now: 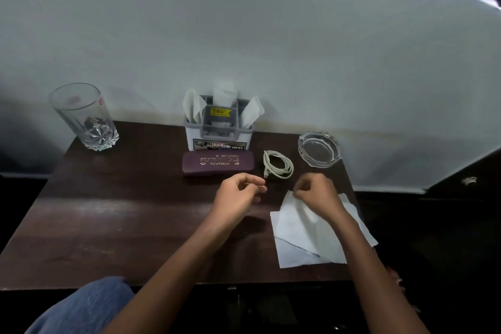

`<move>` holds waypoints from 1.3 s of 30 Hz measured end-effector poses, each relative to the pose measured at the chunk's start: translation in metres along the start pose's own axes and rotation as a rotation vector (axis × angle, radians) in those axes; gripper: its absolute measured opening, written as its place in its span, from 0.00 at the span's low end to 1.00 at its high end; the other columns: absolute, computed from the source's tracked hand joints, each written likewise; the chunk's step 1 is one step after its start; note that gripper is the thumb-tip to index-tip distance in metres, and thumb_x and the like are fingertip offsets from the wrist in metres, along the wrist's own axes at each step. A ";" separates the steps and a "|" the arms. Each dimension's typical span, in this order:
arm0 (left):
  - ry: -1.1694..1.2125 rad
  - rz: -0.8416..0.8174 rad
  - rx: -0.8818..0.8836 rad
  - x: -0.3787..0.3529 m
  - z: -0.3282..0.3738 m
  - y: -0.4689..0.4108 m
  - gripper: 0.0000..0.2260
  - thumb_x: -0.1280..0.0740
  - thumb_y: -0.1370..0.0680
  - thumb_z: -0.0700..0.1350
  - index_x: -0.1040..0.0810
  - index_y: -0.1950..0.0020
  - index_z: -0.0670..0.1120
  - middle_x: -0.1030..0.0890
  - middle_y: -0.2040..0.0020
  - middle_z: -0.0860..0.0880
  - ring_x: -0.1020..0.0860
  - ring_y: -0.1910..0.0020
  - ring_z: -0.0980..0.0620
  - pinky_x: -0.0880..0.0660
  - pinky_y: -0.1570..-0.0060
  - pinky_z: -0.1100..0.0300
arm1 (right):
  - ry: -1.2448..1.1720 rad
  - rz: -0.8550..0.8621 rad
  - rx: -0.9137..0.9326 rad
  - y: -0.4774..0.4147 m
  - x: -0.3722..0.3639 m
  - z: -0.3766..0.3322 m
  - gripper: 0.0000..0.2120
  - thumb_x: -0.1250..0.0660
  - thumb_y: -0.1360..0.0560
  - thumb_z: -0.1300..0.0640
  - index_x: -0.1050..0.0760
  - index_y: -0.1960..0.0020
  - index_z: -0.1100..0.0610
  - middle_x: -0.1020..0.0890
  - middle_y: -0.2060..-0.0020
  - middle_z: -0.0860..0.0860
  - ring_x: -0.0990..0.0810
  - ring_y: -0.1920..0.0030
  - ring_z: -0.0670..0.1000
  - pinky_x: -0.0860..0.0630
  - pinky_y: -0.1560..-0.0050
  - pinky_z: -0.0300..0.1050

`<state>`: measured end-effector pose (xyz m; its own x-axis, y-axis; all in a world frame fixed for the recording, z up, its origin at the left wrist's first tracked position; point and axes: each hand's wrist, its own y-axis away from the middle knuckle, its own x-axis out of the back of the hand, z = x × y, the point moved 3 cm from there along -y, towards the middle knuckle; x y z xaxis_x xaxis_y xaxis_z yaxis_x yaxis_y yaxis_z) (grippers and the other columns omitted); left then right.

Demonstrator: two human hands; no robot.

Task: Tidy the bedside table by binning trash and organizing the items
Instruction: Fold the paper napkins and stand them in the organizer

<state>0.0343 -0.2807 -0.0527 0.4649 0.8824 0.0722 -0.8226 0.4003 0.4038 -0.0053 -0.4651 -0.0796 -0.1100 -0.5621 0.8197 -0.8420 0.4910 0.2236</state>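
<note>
Tissue sheet (306,230) at four o'clock on the desk (113,214), one corner pinched up by the right hand (317,195).

Head view: the right hand's fingertips are closed on the tissue's far corner, lifting it slightly, probably to fold or gather the sheet for binning or storing. The left hand (238,195) hovers just beside it, fingers loosely curled, holding nothing that I can see. At twelve o'clock a white organizer (219,138) stands against the wall, holding upright tissues, so loose paper may belong there. A purple spectacle case (218,163) lies in front of it; a coiled white cable (279,164) lies beside it at one o'clock, with a glass ashtray (319,148) at two and a drinking glass (84,116) at ten, well apart.
</note>
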 end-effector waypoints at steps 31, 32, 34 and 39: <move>0.290 -0.014 -0.035 0.006 -0.006 0.007 0.11 0.33 0.24 0.40 0.21 0.42 0.42 0.17 0.49 0.43 0.18 0.49 0.46 0.20 0.51 0.46 | -1.075 -0.111 -0.127 0.016 0.013 -0.055 0.09 0.33 0.30 0.67 0.24 0.67 0.57 0.22 0.66 0.55 0.28 0.68 0.52 0.29 0.66 0.41; 0.336 0.022 0.018 0.008 -0.008 0.005 0.09 0.33 0.24 0.42 0.21 0.46 0.42 0.17 0.49 0.41 0.19 0.48 0.42 0.22 0.49 0.41 | -1.055 -0.124 -0.114 0.016 0.016 -0.054 0.08 0.33 0.29 0.67 0.25 0.65 0.57 0.21 0.67 0.54 0.26 0.70 0.50 0.27 0.68 0.40; 0.368 0.084 0.076 0.014 -0.011 0.000 0.06 0.33 0.24 0.44 0.20 0.50 0.44 0.17 0.50 0.42 0.19 0.49 0.41 0.23 0.46 0.41 | -0.980 -0.108 -0.101 0.014 0.021 -0.049 0.06 0.34 0.27 0.66 0.25 0.61 0.58 0.20 0.69 0.54 0.24 0.73 0.48 0.22 0.67 0.42; 0.423 0.147 0.086 0.026 -0.011 -0.005 0.06 0.30 0.27 0.45 0.21 0.52 0.45 0.17 0.51 0.46 0.20 0.53 0.48 0.22 0.50 0.50 | -0.334 0.056 -0.003 0.003 0.032 -0.017 0.06 0.34 0.29 0.68 0.22 0.61 0.58 0.20 0.64 0.55 0.22 0.66 0.50 0.25 0.64 0.40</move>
<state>0.0469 -0.2575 -0.0626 0.1557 0.9589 -0.2372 -0.8313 0.2569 0.4929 -0.0020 -0.4704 -0.0440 -0.3232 -0.7212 0.6127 -0.8283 0.5287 0.1854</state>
